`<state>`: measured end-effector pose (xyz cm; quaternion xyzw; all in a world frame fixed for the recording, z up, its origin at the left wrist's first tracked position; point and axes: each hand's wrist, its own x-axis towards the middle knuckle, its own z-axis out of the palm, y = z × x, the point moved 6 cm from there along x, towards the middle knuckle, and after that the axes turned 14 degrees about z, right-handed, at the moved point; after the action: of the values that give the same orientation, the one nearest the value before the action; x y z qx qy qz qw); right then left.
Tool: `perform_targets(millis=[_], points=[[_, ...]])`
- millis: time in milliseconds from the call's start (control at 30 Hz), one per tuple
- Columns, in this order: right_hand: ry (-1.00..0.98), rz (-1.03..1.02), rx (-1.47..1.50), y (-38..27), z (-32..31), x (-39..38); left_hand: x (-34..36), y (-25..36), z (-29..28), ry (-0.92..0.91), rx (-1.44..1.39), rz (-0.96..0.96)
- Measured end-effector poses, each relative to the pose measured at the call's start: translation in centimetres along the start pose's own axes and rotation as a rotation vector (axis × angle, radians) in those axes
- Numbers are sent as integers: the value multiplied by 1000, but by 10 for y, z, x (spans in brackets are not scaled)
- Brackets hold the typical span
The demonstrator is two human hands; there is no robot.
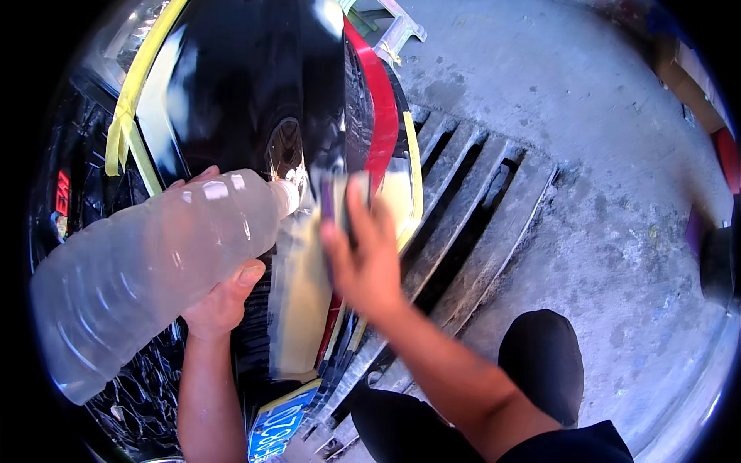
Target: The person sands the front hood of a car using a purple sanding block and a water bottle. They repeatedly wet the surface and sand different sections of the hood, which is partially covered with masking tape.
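Note:
A large cloudy-clear plastic bottle [154, 262] lies tilted in my left hand [220, 305], its fingers wrapped round the body. The bottle's uncapped-looking neck points right, close to a glossy black car body panel [239, 85]. My right hand [367, 266] is blurred by motion and grips a flat purple-edged pad [328, 201] against the panel. Under and beside the pad is a pale beige sanded patch [301, 309]. Whether liquid is leaving the bottle, I cannot tell.
Yellow masking tape [145, 73] and red tape [380, 116] run along the panel's edges. A blue licence plate [282, 424] hangs below. On the right, a slotted drain grate [494, 224] crosses the grey concrete floor [602, 231]. A pale plastic stool [401, 31] stands behind.

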<state>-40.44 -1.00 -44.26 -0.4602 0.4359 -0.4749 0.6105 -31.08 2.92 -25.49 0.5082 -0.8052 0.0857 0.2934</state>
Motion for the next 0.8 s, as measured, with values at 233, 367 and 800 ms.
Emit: perform_targets(millis=[233, 367, 800], points=[[-30, -147, -82, 16, -1, -40, 8, 3, -1, 29, 78, 45], [28, -100, -47, 9, 0, -9, 4, 1, -4, -58, 96, 44], [-43, 92, 85, -14, -5, 30, 3, 1, -1, 56, -44, -89]])
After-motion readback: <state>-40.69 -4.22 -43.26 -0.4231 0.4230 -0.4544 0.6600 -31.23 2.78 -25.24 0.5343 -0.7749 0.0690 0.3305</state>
